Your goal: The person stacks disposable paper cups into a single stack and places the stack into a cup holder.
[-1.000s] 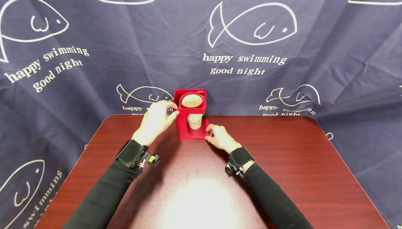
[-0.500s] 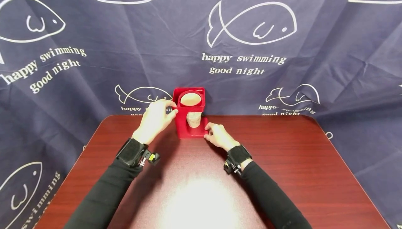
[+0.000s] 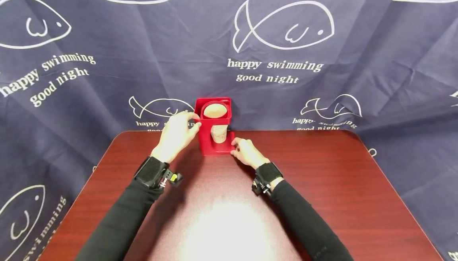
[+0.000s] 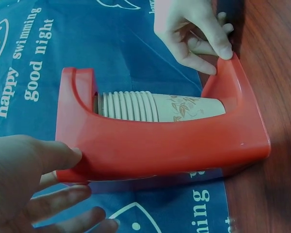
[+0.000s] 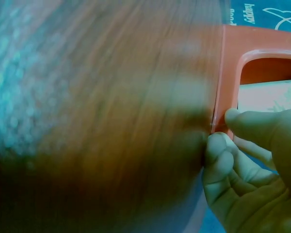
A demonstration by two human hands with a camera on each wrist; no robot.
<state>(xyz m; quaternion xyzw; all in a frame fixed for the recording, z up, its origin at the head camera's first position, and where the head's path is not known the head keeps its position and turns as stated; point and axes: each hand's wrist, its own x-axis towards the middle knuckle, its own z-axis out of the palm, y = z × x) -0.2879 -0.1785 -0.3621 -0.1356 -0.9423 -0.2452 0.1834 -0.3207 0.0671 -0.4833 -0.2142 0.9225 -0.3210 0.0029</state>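
A red plastic cup holder [image 3: 205,139] stands upright at the far edge of the table, with a stack of paper cups [image 4: 186,108] inside it. The bottom cup shows a leaf print in the left wrist view, and the rims of several others are stacked above. My left hand [image 3: 176,135] pinches the holder's upper left edge between thumb and fingers. Low on the other side, my right hand [image 3: 248,152] pinches the right edge of the holder's base. In the right wrist view, thumb and fingertips meet at that edge, partly hiding it.
The reddish-brown wooden table [image 3: 329,181] extends toward me, with a bright glare near its front. A dark blue curtain [image 3: 200,54] printed with white fish and lettering hangs right behind the table and along its sides.
The cup holder has slid slightly away from me toward the far table edge, both hands moving with it and keeping their grips. The head view has also shifted a little.
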